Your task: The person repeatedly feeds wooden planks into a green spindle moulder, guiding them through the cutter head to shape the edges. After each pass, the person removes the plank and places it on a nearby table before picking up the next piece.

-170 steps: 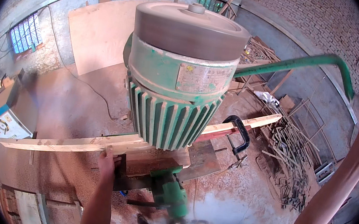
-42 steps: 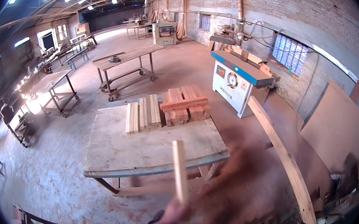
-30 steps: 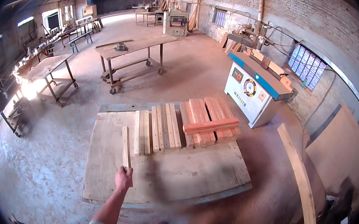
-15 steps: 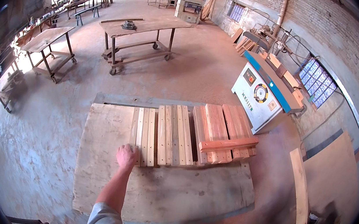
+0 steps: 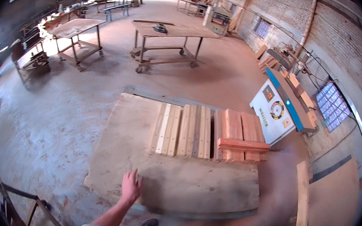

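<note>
Left hand (image 5: pixel 130 186), grip spread and empty, hovers at the counter (image 5: pixel 143 131), pale slats (image 5: pixel 166 129) at one o'clock: stiff, light, best held mid-length; right hand unseen.

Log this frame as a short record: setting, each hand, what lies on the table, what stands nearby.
Setting: large brick-walled woodworking shop, dusty floor.
Left hand: open, empty, fingers spread over the near part of the board table.
Right hand: only a motion blur at the lower right; state unreadable.
On the table: pale wooden slats laid side by side; reddish slats to their right, one reddish piece lying across them.
Nearby: blue-and-white machine right of the table; wheeled metal table farther back.
</note>
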A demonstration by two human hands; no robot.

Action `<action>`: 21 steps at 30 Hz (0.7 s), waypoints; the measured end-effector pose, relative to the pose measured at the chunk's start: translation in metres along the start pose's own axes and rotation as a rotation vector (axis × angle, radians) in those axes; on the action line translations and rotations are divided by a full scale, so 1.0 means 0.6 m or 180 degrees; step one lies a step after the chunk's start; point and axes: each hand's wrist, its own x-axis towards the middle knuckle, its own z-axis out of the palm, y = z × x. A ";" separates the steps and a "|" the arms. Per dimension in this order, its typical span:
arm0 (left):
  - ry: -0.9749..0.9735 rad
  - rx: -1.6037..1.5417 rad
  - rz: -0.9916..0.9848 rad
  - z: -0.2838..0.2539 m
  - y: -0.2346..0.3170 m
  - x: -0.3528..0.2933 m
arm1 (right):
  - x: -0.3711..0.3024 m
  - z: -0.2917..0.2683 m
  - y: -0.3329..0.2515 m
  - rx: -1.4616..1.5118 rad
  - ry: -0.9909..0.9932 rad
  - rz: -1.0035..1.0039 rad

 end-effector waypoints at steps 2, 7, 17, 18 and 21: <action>0.0179 0.0137 0.0189 -0.067 -0.010 -0.132 | 0.005 -0.001 -0.016 -0.0126 -0.0154 -0.0162; -0.2013 0.0586 -0.1876 -0.242 -0.045 -0.444 | 0.074 0.011 0.010 -0.0672 -0.0914 -0.0755; -0.0469 0.0934 -0.2528 -0.596 -0.067 -0.789 | 0.058 0.078 0.075 -0.0964 -0.1832 -0.0811; -0.0107 0.0896 -0.2486 -0.632 -0.064 -0.803 | 0.050 0.086 0.078 -0.1096 -0.1881 -0.0852; 0.1308 0.0957 -0.2365 -0.734 -0.056 -0.839 | 0.037 0.105 0.082 -0.1028 -0.1879 -0.0938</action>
